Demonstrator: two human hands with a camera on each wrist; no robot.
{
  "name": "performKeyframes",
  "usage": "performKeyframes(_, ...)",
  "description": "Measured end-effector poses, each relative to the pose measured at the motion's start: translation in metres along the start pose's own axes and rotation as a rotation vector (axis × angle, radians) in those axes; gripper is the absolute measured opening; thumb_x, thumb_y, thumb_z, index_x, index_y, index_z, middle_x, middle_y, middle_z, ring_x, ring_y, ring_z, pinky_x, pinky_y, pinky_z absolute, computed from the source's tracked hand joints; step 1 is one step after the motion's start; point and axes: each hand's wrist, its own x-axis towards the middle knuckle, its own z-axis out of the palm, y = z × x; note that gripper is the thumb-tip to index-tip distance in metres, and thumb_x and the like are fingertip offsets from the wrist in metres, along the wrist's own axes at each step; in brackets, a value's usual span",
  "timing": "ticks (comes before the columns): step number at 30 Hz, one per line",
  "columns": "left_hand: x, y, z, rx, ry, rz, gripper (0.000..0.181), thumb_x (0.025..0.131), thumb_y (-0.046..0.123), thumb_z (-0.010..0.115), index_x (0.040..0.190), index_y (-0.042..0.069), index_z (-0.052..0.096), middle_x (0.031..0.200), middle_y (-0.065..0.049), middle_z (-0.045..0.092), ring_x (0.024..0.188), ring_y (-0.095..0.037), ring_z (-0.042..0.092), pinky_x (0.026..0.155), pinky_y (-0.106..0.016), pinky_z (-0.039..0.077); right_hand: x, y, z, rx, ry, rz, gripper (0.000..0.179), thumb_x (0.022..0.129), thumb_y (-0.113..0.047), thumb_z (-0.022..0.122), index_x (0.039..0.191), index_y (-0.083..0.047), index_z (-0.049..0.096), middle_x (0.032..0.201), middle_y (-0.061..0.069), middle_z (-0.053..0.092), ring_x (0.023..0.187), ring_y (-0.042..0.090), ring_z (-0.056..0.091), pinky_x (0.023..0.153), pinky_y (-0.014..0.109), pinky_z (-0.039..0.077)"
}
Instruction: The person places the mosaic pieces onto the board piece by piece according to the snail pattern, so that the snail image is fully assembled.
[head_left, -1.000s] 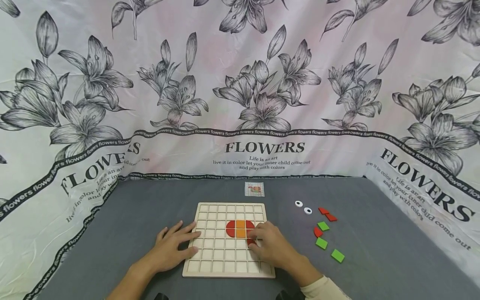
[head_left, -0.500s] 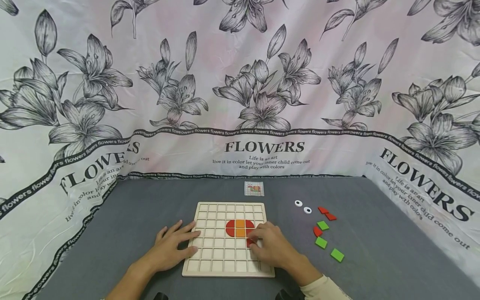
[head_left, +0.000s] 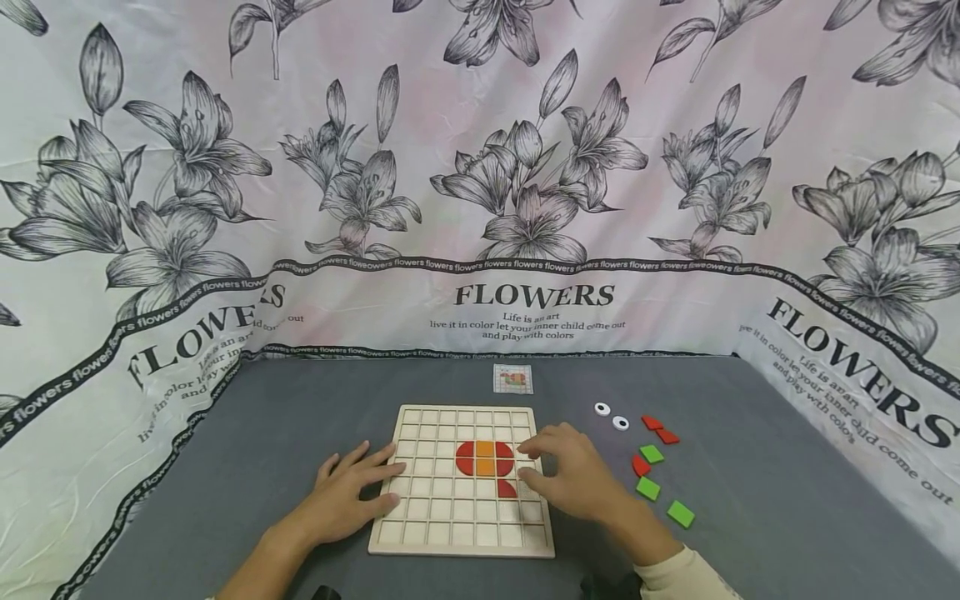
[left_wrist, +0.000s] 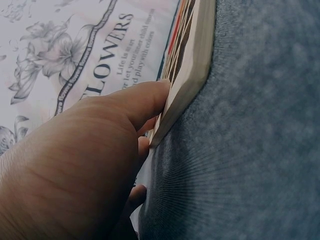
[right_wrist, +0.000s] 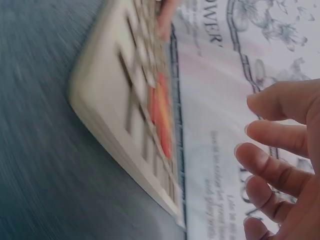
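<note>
The pale wooden grid board (head_left: 461, 551) lies on the grey table. Set into its squares are orange square tiles (head_left: 485, 458) flanked by rounded red pieces (head_left: 465, 459), with one red quarter-round piece (head_left: 507, 489) below at the right. My left hand (head_left: 347, 496) rests against the board's left edge with fingers spread; in the left wrist view the thumb (left_wrist: 150, 100) touches the rim. Over the board's right edge is my right hand (head_left: 573, 475), thumb and fingers apart and nothing between them. The right wrist view shows that hand's fingers (right_wrist: 270, 160) loosely bent beside the blurred board.
Right of the board lie green square tiles (head_left: 681, 514), loose red pieces (head_left: 651, 423) and two white eye discs (head_left: 620, 423). A small pattern card (head_left: 513, 379) lies behind the board. A flower-printed curtain (head_left: 525, 325) encloses the table's back and sides.
My right hand has let go of the red quarter-round piece, which stays in its square, and has moved right with its fingers parted. The left hand keeps its place.
</note>
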Motion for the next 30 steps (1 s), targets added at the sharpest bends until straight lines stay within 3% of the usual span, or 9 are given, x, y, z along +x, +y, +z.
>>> performKeyframes(10, -0.001, -0.004, 0.001, -0.036, 0.004, 0.024, 0.054, 0.092, 0.047, 0.062, 0.136, 0.015, 0.059, 0.152, -0.005, 0.035, 0.141, -0.043, 0.016, 0.102, -0.069, -0.003, -0.014, 0.012, -0.049, -0.083, 0.055, 0.053, 0.030, 0.075, -0.014, 0.084, 0.102, -0.018, 0.073, 0.088, -0.016, 0.056, 0.079, 0.008, 0.052, 0.064, 0.033, 0.049)
performKeyframes(19, -0.001, -0.004, 0.001, -0.020, 0.004, 0.020, 0.054, 0.093, 0.048, 0.061, 0.137, 0.017, 0.058, 0.153, -0.004, 0.034, 0.141, -0.042, 0.016, 0.103, -0.069, -0.003, -0.033, 0.031, -0.080, -0.143, 0.124, 0.011, 0.034, 0.074, -0.015, 0.085, 0.106, -0.019, 0.072, 0.091, -0.016, 0.059, 0.079, 0.005, 0.054, 0.062, 0.029, 0.049)
performKeyframes(30, -0.001, -0.004, 0.001, -0.018, -0.003, 0.016, 0.054, 0.093, 0.049, 0.060, 0.137, 0.018, 0.058, 0.153, -0.003, 0.034, 0.141, -0.041, 0.015, 0.103, -0.069, -0.003, -0.063, 0.055, -0.101, -0.159, 0.125, 0.254, 0.027, 0.079, -0.025, 0.083, 0.103, -0.021, 0.072, 0.091, -0.014, 0.061, 0.082, 0.011, 0.055, 0.064, 0.035, 0.048)
